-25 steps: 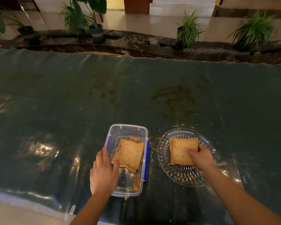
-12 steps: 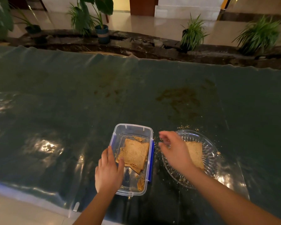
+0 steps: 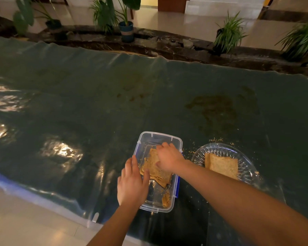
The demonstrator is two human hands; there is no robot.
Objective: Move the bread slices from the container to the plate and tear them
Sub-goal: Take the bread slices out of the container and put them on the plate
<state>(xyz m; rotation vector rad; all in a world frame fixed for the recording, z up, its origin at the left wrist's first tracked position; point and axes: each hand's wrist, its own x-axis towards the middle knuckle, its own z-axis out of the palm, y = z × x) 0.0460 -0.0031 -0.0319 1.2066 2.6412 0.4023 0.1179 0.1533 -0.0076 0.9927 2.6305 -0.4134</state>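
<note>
A clear plastic container (image 3: 160,137) with blue clips sits near the table's front edge. Inside it lies a brown bread slice (image 3: 156,172), with a small piece (image 3: 166,199) at the near end. My right hand (image 3: 169,157) reaches into the container, fingers curled over the slice's far part; whether it grips the slice is hidden. My left hand (image 3: 132,181) rests flat on the container's left rim, steadying it. To the right stands a clear glass plate (image 3: 219,148) holding one whole bread slice (image 3: 221,165).
Crumbs (image 3: 215,139) lie scattered between the container and the plate. The table carries a dark green cover under clear plastic sheeting (image 3: 96,103). Potted plants (image 3: 126,31) line a ledge beyond the far edge.
My right hand let go of the slice on the plate and moved left into the container, onto the slice there. My left hand stayed on the container.
</note>
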